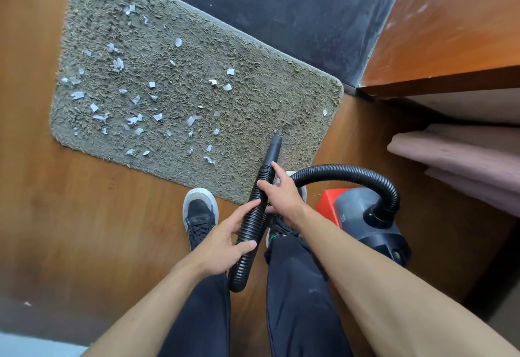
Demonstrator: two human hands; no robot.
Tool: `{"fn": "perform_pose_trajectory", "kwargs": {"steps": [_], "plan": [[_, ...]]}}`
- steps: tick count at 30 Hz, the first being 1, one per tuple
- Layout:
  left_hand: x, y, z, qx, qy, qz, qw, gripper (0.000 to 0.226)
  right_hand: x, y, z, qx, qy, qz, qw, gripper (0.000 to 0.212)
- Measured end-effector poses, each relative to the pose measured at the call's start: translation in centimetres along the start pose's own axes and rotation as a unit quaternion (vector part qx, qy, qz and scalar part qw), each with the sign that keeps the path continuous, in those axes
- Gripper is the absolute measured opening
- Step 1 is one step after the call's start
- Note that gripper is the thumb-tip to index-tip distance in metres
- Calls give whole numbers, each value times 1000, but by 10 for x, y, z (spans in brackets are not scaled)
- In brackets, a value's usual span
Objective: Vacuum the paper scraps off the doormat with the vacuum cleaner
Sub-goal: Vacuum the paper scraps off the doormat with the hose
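Note:
A shaggy grey-green doormat (253,103) lies on the wooden floor, strewn with several white paper scraps (135,118), mostly on its left half. A black ribbed vacuum hose (251,230) ends in a tapered black nozzle (274,148) whose tip rests over the mat's near right part. My right hand (281,193) grips the hose just behind the nozzle. My left hand (225,241) holds the hose lower down, thumb on one side and fingers on the other. The hose loops back to the red and black vacuum body (363,216) on the floor at my right.
My two feet in black shoes (199,216) stand at the mat's near edge. A wooden cabinet (450,33) and pink folded fabric (455,154) lie at the right. A dark step (281,4) borders the mat's far side. One scrap (27,303) lies on the floor at the left.

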State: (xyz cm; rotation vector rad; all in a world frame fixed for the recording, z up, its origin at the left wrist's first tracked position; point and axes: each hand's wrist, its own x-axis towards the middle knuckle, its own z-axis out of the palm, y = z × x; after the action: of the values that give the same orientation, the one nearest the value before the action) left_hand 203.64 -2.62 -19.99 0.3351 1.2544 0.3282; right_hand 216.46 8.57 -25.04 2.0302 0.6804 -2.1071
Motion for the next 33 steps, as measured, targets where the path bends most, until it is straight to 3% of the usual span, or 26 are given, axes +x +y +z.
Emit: {"fn": "perform_pose_trajectory", "kwargs": {"steps": [11,18,25,33], "plan": [[-14,-10,-3,-55,33,-5,998,75,6,-1,25,-51,-19,-46,997,67],[-1,-7,7,-52,-15,-26,998,79,7,5,-5,-56,-4,-35,998,65],[4,-2,23,5,-37,-16,999,79,3,20,-24,-11,20,11,1000,70],[-6,-8,11,-1,-23,6,1000,79,1,23,-1,21,24,-2,999,66]]}}
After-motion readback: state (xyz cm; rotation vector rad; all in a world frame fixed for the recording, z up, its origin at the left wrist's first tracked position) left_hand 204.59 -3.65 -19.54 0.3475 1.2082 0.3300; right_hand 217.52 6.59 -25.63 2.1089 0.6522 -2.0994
